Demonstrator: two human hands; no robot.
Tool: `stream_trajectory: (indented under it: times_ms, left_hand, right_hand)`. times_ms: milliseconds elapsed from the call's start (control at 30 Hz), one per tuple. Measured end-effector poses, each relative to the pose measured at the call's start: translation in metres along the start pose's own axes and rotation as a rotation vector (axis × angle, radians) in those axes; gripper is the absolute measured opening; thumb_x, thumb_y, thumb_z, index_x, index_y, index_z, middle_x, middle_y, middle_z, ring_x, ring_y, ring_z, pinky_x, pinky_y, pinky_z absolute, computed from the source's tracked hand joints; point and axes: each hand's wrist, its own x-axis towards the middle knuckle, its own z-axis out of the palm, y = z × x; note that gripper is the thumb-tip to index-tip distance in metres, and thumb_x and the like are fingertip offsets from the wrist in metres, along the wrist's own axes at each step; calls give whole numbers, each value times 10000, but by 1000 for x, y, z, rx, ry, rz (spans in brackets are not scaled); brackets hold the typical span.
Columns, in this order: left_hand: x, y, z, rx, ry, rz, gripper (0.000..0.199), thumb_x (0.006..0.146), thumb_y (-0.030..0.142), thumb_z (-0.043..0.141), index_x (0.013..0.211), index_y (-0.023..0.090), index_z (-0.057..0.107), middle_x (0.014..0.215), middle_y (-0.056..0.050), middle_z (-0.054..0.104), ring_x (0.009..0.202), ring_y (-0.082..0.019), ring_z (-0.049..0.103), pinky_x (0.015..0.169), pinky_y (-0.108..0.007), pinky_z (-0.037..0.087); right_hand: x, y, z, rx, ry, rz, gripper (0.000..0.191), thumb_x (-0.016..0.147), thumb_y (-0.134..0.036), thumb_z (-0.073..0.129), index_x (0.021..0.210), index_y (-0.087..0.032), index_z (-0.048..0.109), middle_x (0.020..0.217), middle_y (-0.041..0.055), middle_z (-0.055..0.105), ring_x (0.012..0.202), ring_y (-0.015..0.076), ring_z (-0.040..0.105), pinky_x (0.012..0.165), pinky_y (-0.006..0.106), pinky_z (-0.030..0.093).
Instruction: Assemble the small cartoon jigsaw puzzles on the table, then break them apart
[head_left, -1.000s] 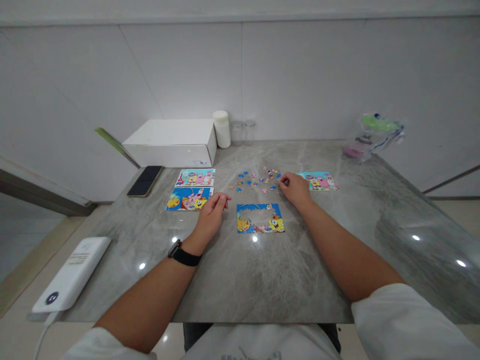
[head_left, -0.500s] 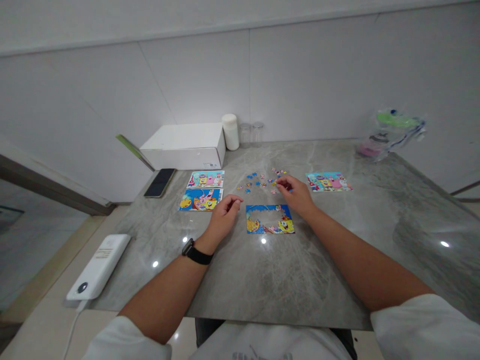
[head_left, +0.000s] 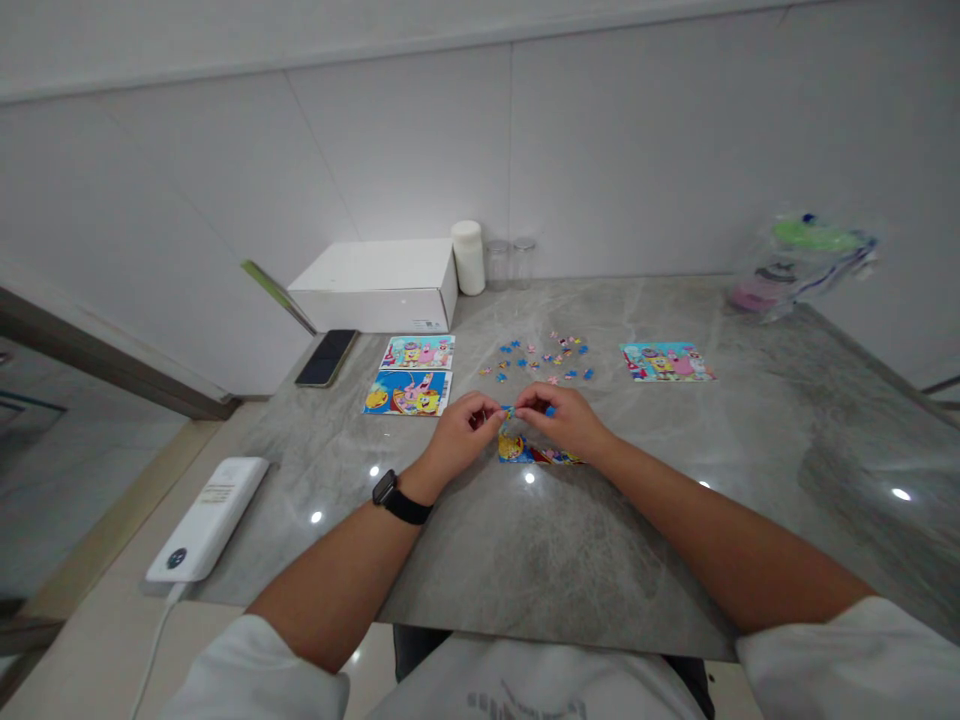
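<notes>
A jigsaw puzzle [head_left: 511, 450] with cartoon figures lies on the grey table, its border joined around an open middle. Over its upper left part my two hands meet. A small blue and yellow puzzle piece [head_left: 508, 413] shows between their fingertips. My left hand [head_left: 469, 428], with a black watch on its wrist, pinches at the piece from the left. From the right, my right hand [head_left: 562, 415] has its fingers closed on it and hides much of the puzzle's right side. Just beyond lie several loose puzzle pieces [head_left: 557, 359], scattered on the table.
Two picture cards, one upper [head_left: 418, 352] and one lower [head_left: 407, 393], lie left; another card [head_left: 667, 362] lies right. A phone [head_left: 327, 358], white box [head_left: 375, 285], white bottle [head_left: 469, 258] and two glasses stand behind. A plastic bag [head_left: 799, 265] sits far right, a white power bank [head_left: 208, 520] near left.
My right hand has come back from the loose pieces to the puzzle with a piece. My left hand has moved right to meet it. The view has shifted slightly.
</notes>
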Motion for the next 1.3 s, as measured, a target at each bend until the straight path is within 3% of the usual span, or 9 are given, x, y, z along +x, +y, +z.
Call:
stream_trajectory:
  times_ms: [267, 500, 667, 833, 1033, 1300]
  left_hand:
    - [1, -4, 3, -55, 30, -47, 214, 924, 384, 666, 827, 194, 688, 763, 2, 625, 697, -145, 534, 650, -275, 419]
    - [1, -2, 4, -58, 29, -31, 217, 929, 378, 667, 820, 192, 691, 778, -2, 631, 713, -147, 549, 667, -279, 425]
    - [-2, 1, 2, 65, -68, 56, 210, 961, 346, 655, 822, 198, 709, 785, -12, 640, 703, -151, 554, 659, -289, 416]
    - [-2, -2, -3, 236, -117, 160, 160, 992, 275, 617, 925, 203, 744, 849, -29, 669, 780, -167, 604, 720, -302, 446]
    - [-1, -4, -12, 331, -105, 213, 115, 923, 192, 692, 1026, 199, 744, 993, -45, 697, 924, -187, 648, 840, -317, 507]
    - [-2, -3, -14, 340, -188, 227, 106, 846, 162, 791, 918, 216, 734, 1017, -38, 697, 989, -206, 661, 907, -338, 525]
  right_hand:
    - [-2, 2, 2, 23, 25, 12, 167, 905, -386, 667, 953, -243, 738, 813, -1, 731, 733, 167, 638, 694, 298, 490]
    - [-1, 4, 5, 46, 22, 19, 146, 853, -361, 687, 922, -235, 714, 800, -4, 711, 716, 165, 624, 687, 302, 488]
    - [0, 6, 4, 15, 36, 19, 120, 869, -333, 665, 897, -233, 724, 796, -6, 719, 701, 160, 620, 679, 294, 477]
    - [-1, 9, 4, -121, -19, -12, 95, 876, -239, 658, 887, -231, 752, 824, 0, 749, 742, 162, 647, 716, 282, 474]
    - [-4, 8, 5, -293, -162, -53, 149, 879, -142, 674, 932, -227, 785, 898, 15, 780, 799, 156, 667, 771, 268, 457]
    - [-4, 6, 6, -386, -178, -41, 137, 900, -138, 692, 947, -219, 793, 862, 19, 767, 779, 156, 652, 744, 265, 424]
